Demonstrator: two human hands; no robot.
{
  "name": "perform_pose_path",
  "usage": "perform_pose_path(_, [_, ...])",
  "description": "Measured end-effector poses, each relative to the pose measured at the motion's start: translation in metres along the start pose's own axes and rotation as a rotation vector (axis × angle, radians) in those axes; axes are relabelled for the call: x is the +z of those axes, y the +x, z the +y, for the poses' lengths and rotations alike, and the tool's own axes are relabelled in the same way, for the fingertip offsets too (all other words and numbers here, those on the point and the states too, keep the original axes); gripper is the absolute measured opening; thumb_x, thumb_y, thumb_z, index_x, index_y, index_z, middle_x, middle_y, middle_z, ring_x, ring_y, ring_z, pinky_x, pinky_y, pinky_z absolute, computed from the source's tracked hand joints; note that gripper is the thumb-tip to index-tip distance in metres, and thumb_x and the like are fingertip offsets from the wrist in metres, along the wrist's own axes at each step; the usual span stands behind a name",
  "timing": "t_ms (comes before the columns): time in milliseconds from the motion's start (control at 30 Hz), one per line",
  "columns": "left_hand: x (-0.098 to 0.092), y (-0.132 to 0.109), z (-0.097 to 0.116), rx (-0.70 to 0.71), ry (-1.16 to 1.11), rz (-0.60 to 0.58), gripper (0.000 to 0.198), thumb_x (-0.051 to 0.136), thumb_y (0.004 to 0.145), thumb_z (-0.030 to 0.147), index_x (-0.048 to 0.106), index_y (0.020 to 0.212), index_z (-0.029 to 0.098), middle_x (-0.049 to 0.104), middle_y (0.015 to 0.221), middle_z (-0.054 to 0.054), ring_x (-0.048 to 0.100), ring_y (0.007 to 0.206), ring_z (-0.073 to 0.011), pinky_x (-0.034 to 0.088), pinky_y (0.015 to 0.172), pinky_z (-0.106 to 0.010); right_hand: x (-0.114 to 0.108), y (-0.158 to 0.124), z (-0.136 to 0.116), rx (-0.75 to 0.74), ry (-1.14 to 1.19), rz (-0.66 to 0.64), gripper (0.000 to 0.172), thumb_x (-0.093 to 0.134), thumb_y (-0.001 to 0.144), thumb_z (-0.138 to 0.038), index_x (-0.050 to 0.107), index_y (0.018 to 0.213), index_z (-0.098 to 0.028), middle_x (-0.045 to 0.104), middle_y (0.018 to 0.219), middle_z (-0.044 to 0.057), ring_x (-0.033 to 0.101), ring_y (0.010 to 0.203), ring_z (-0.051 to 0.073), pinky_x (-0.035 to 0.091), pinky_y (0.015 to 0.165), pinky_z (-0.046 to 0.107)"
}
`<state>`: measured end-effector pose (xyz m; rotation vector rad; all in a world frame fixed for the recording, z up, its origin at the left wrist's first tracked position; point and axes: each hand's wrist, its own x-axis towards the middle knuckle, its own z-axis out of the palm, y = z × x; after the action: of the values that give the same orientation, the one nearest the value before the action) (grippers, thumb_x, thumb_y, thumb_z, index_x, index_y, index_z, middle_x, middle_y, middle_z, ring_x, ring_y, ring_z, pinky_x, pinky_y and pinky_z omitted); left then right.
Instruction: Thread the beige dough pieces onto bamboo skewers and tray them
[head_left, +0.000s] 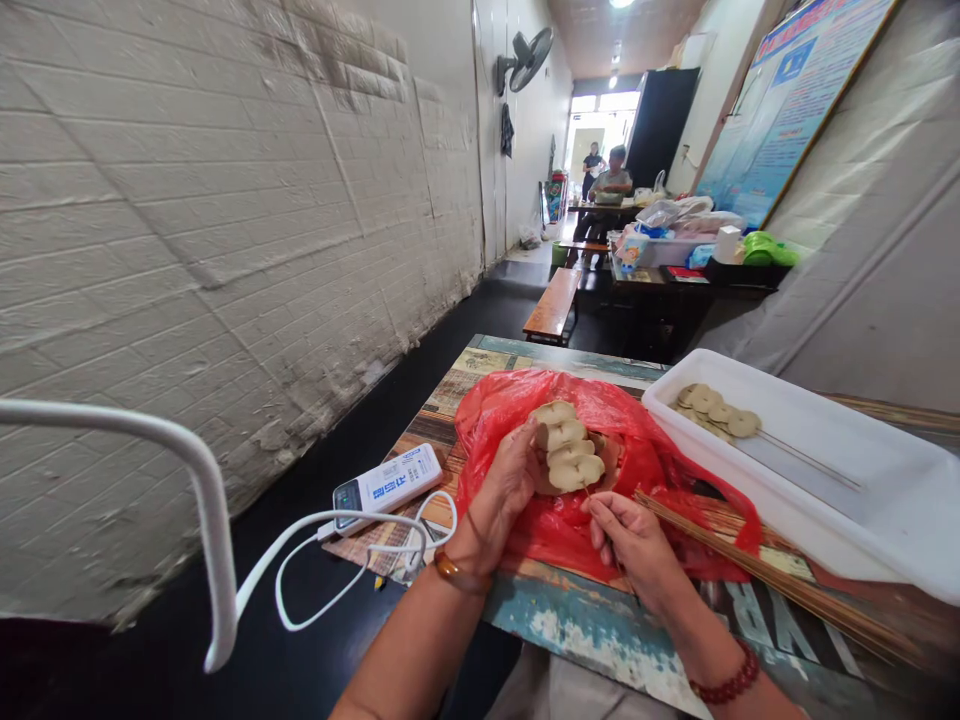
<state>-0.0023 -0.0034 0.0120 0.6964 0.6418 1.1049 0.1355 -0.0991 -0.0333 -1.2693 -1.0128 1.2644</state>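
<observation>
In front of me, a row of round, pale beige food slices (571,452) is threaded on a thin skewer. My left hand (516,462) is closed around the side of these slices. The fingertips of my right hand (622,530) pinch the skewer's near end, most of which is hidden. Both hands are over an open red plastic bag (517,395), with more slices partly visible inside it. Right of the bag, a white plastic tub (817,460) holds several skewered slices (716,410). A bundle of bare wooden skewers (780,575) lies between my right hand and the tub.
A white power bank (397,485) with a looped white cable (300,570) lies at the left of the patterned table (585,640). Beyond are a wooden bench (553,305), a cluttered table with bags and green dishes (765,248), and two people farther back. A wall stands left.
</observation>
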Motion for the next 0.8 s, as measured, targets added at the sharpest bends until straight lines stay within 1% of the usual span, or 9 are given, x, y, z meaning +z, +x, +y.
perform_pose_path(133, [-0.003, 0.003, -0.005, -0.063, 0.024, -0.05, 0.039, 0.075, 0.064, 0.039, 0.067, 0.09, 0.012, 0.069, 0.08, -0.009, 0.063, 0.065, -0.0189, 0.05, 0.064, -0.031, -0.001, 0.001, 0.001, -0.005, 0.039, 0.035, 0.042, 0.065, 0.072, -0.059, 0.06, 0.075, -0.017, 0.053, 0.048, -0.005, 0.042, 0.035, 0.006, 0.028, 0.037, 0.018])
perform_pose_path(200, [-0.005, 0.005, -0.008, -0.028, 0.069, -0.021, 0.039, 0.077, 0.063, 0.038, 0.068, 0.089, 0.011, 0.069, 0.077, -0.008, 0.063, 0.063, -0.0177, 0.049, 0.062, -0.03, -0.001, 0.002, 0.002, -0.013, 0.02, 0.043, 0.041, 0.065, 0.073, -0.058, 0.061, 0.075, -0.017, 0.053, 0.049, -0.005, 0.043, 0.035, 0.006, 0.028, 0.037, 0.018])
perform_pose_path(333, [-0.006, 0.007, -0.009, 0.019, 0.103, 0.022, 0.038, 0.075, 0.065, 0.039, 0.068, 0.09, 0.011, 0.07, 0.08, -0.008, 0.063, 0.063, -0.0162, 0.049, 0.059, -0.026, 0.0, 0.002, 0.001, -0.028, -0.015, 0.053, 0.039, 0.065, 0.075, -0.055, 0.062, 0.079, -0.016, 0.054, 0.049, -0.005, 0.044, 0.035, 0.006, 0.029, 0.038, 0.018])
perform_pose_path(500, [0.0, 0.004, -0.002, -0.037, 0.081, -0.029, 0.035, 0.074, 0.067, 0.035, 0.067, 0.093, 0.014, 0.071, 0.086, -0.009, 0.065, 0.07, -0.019, 0.052, 0.063, -0.03, 0.002, 0.001, -0.006, -0.044, -0.057, 0.028, 0.038, 0.06, 0.078, -0.054, 0.062, 0.076, -0.016, 0.054, 0.048, -0.006, 0.043, 0.035, 0.006, 0.03, 0.037, 0.017])
perform_pose_path(567, [0.001, 0.004, 0.001, -0.03, 0.083, 0.032, 0.035, 0.076, 0.064, 0.032, 0.066, 0.092, 0.013, 0.07, 0.082, -0.008, 0.064, 0.065, -0.0185, 0.053, 0.062, -0.031, 0.002, 0.002, -0.007, -0.062, -0.107, 0.016, 0.037, 0.057, 0.081, -0.052, 0.061, 0.074, -0.016, 0.053, 0.049, -0.006, 0.044, 0.035, 0.006, 0.032, 0.037, 0.017])
perform_pose_path(600, [0.002, 0.005, 0.001, -0.014, 0.087, 0.064, 0.035, 0.077, 0.064, 0.032, 0.065, 0.091, 0.013, 0.07, 0.08, -0.007, 0.064, 0.063, -0.0182, 0.053, 0.061, -0.031, 0.001, 0.003, -0.008, -0.074, -0.134, 0.005, 0.035, 0.056, 0.082, -0.049, 0.062, 0.077, -0.016, 0.054, 0.049, -0.005, 0.045, 0.036, 0.007, 0.033, 0.038, 0.018])
perform_pose_path(667, [0.001, 0.008, 0.002, 0.025, 0.072, 0.091, 0.037, 0.078, 0.062, 0.029, 0.064, 0.092, 0.013, 0.071, 0.081, -0.006, 0.065, 0.066, -0.0183, 0.053, 0.063, -0.031, -0.001, 0.005, -0.008, -0.137, -0.208, 0.021, 0.028, 0.054, 0.084, -0.043, 0.065, 0.084, -0.016, 0.057, 0.054, -0.004, 0.049, 0.039, 0.008, 0.037, 0.041, 0.019])
perform_pose_path(733, [0.0, 0.01, 0.001, 0.04, 0.057, 0.066, 0.04, 0.078, 0.062, 0.028, 0.064, 0.097, 0.015, 0.071, 0.088, -0.005, 0.066, 0.072, -0.0183, 0.053, 0.065, -0.029, -0.005, 0.007, -0.008, -0.298, -0.339, 0.102, 0.021, 0.055, 0.086, -0.034, 0.067, 0.084, -0.017, 0.063, 0.065, 0.0, 0.057, 0.054, 0.012, 0.044, 0.052, 0.022])
perform_pose_path(800, [-0.002, 0.012, -0.001, 0.056, 0.081, 0.011, 0.038, 0.077, 0.064, 0.03, 0.065, 0.097, 0.016, 0.071, 0.087, -0.004, 0.065, 0.071, -0.0163, 0.052, 0.062, -0.025, -0.01, 0.008, -0.01, -0.464, -0.463, 0.201, 0.017, 0.056, 0.086, -0.028, 0.068, 0.08, -0.019, 0.065, 0.074, 0.003, 0.061, 0.069, 0.015, 0.046, 0.065, 0.026])
